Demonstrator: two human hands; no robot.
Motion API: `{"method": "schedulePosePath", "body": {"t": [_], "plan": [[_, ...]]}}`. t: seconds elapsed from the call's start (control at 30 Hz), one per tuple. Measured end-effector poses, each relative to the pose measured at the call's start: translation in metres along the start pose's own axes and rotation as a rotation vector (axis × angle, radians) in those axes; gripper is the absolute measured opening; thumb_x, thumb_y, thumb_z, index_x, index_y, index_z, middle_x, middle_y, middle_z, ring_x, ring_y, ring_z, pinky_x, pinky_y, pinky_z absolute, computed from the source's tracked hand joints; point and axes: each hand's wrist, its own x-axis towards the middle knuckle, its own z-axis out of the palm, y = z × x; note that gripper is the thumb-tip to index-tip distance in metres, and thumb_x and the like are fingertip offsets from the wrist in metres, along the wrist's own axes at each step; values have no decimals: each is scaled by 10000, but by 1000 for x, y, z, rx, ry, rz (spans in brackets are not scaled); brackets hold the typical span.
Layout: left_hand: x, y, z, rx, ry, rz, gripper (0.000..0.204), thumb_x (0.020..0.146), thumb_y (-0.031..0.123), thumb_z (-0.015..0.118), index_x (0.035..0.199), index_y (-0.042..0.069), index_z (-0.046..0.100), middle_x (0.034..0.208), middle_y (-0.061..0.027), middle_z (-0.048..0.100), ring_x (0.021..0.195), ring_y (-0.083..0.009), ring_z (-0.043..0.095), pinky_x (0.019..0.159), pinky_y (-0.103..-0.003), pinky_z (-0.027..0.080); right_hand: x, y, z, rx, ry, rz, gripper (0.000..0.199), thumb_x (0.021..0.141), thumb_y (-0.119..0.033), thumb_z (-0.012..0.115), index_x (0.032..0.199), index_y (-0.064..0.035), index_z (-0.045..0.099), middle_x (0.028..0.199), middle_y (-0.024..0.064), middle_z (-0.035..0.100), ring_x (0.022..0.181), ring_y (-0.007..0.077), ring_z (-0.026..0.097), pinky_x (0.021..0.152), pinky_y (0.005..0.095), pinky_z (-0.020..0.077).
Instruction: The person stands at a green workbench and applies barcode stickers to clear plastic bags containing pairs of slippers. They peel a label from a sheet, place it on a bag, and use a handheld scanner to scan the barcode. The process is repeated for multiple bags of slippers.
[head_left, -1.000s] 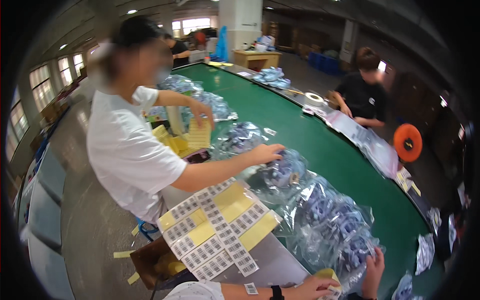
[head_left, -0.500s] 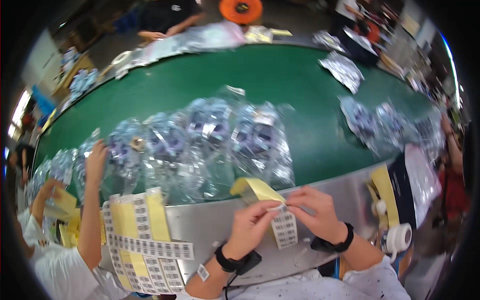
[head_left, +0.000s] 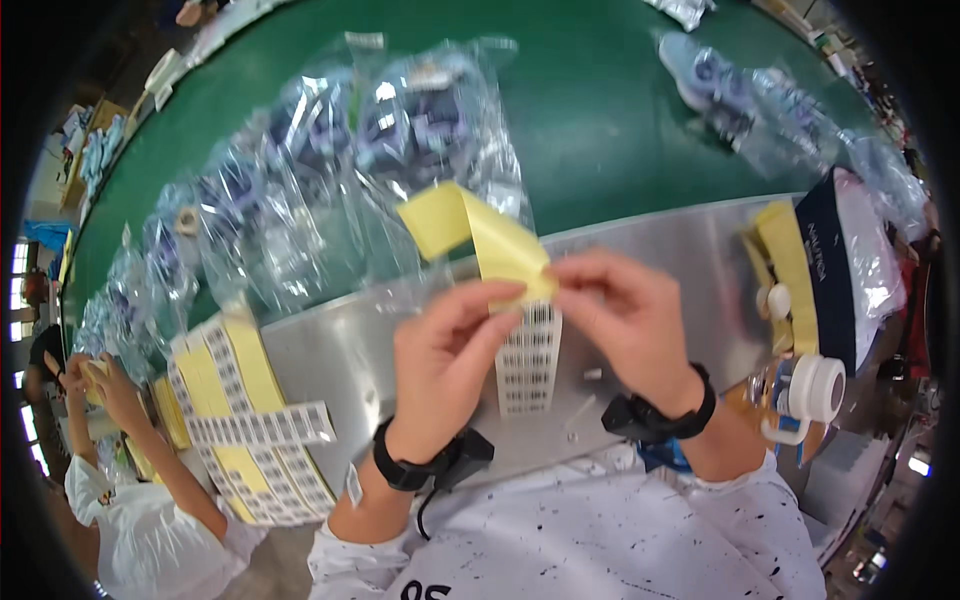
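A white sheet of small barcode stickers (head_left: 528,358) with curling yellow backing paper (head_left: 478,236) is held up over the grey metal counter (head_left: 640,250), pinched at its top edge between the left hand (head_left: 452,362) and the right hand (head_left: 630,320). Both hands' fingertips close on it. Clear plastic bags of bluish goods (head_left: 330,170) lie beyond on the green conveyor belt (head_left: 600,100); stacked sticker sheets (head_left: 245,420) sit left.

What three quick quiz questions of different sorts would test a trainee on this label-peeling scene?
1. True or false: both hands, left hand and right hand, hold the label strip.
2. Which colour is the strip's peeled backing: A yellow, B red, C blue?
3. Fill in: the clear bags lie on a ____ belt.

Key: 1 true; 2 A; 3 green.
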Motion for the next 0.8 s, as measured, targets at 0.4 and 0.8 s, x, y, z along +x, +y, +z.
{"method": "schedulePosePath", "body": {"t": [0.4,0.8], "plan": [[-39,10,-2,67,34,7,232,880,-10,623,1112,-30,632,948,-74,683,828,-71,617,696,-191,481,-16,2,5,-73,-112,-248,178,778,14,678,956,7,674,791,91,649,719,176,622,630,272,474],[-65,8,1,173,144,71,192,861,-21,639,1051,-41,661,835,-56,686,732,-38,592,626,-166,452,-45,-11,21,-92,2,-212,88,763,-8,714,841,2,675,758,98,656,652,203,620,589,280,470]]}}
